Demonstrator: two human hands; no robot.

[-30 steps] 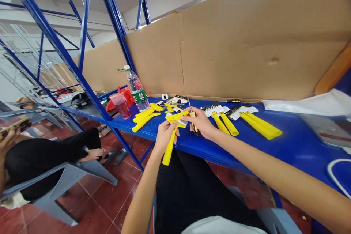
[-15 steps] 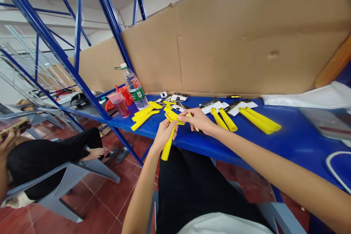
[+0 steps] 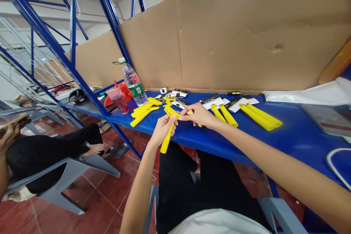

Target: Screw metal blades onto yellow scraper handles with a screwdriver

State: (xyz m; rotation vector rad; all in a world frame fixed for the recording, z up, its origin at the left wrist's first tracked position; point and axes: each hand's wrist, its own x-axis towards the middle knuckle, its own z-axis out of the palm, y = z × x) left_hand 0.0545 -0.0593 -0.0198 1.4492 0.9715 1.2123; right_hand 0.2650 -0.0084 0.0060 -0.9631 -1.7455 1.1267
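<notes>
My left hand (image 3: 163, 128) is closed around a yellow plastic handle (image 3: 166, 142), whose tube end slants down toward my lap. The handle's wider head (image 3: 172, 112) points up over the front edge of the blue table. My right hand (image 3: 199, 114) meets the head from the right, thumb and fingertips pinched against it. A thin metal-shafted tool with a pale grip, apparently a screwdriver (image 3: 190, 112), is tucked in that same hand. Whatever small part lies between the right fingertips is hidden. Beyond the hands lie more yellow head pieces (image 3: 168, 102).
Yellow handles lie left (image 3: 144, 114) and right (image 3: 259, 117) on the blue table (image 3: 296, 139), near black-and-white packets (image 3: 212, 100). A water bottle (image 3: 135, 87) and pink cup (image 3: 119, 98) stand left. Behind is a cardboard wall (image 3: 233, 36). A seated person (image 3: 52, 153) holds a phone.
The yellow head has turned in my left hand and shows less of its side. My right fingertips remain at it, while the screwdriver stays in that hand. The view has shifted slightly.
</notes>
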